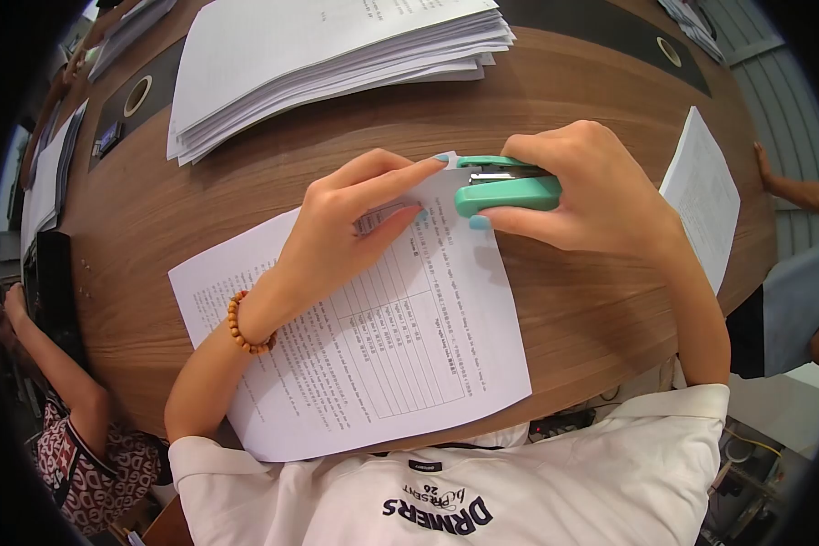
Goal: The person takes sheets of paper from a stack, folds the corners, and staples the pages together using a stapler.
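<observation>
A few printed sheets [482, 337], with text and a ruled table, lie at a slant on the wooden table before me. My left hand [359, 196], with a beaded bracelet [238, 323] at its wrist, holds them near their top corner. Its index fingertip is at the corner, and the thumb lies on the print. A green stapler [510, 194] is gripped in my right hand [591, 187], thumb on one side and fingers on the other. The stapler's jaws straddle or stand close beside the sheets' corner; I cannot tell which.
A thick paper stack [337, 73] stands at the back of the wooden table [591, 314]. Another sheaf [701, 196] lies to the right, more papers [55, 173] at the left. Other people's arms [68, 369] show at both sides.
</observation>
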Demonstrator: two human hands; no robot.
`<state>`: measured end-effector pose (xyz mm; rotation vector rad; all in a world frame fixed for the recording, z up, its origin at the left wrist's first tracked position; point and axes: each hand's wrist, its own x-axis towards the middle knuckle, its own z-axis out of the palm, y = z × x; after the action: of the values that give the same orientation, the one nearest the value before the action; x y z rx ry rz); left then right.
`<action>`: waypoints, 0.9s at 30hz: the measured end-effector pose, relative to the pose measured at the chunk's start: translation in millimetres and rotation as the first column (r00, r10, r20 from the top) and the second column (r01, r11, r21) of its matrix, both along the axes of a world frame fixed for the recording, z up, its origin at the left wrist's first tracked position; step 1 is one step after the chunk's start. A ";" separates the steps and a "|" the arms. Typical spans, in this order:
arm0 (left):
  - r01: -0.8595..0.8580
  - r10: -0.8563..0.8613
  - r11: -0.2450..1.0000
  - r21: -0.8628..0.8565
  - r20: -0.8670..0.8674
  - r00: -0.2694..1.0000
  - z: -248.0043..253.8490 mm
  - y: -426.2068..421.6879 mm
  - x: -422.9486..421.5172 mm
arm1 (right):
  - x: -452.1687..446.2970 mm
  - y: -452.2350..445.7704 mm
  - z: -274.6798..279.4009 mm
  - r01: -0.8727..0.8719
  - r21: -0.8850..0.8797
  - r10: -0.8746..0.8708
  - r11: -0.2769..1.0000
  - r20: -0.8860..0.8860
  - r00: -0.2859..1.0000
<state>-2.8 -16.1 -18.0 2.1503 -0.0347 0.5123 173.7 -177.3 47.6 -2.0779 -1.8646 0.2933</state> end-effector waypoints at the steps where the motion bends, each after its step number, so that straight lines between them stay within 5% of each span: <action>1: -0.002 0.002 1.000 -0.003 0.003 1.000 -0.2 0.1 0.1 | 0.8 0.9 0.8 -0.007 -0.002 0.007 1.000 -0.017 1.000; 27: 0.016 -0.016 0.998 0.054 -0.001 1.000 1.0 -0.1 -0.5 | 7.1 4.8 -8.8 -0.033 -0.042 0.027 0.999 -0.151 0.988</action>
<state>-3.3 -16.2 -17.0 2.2017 -0.0661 0.5069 180.8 -172.4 38.8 -1.9972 -1.8164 0.4892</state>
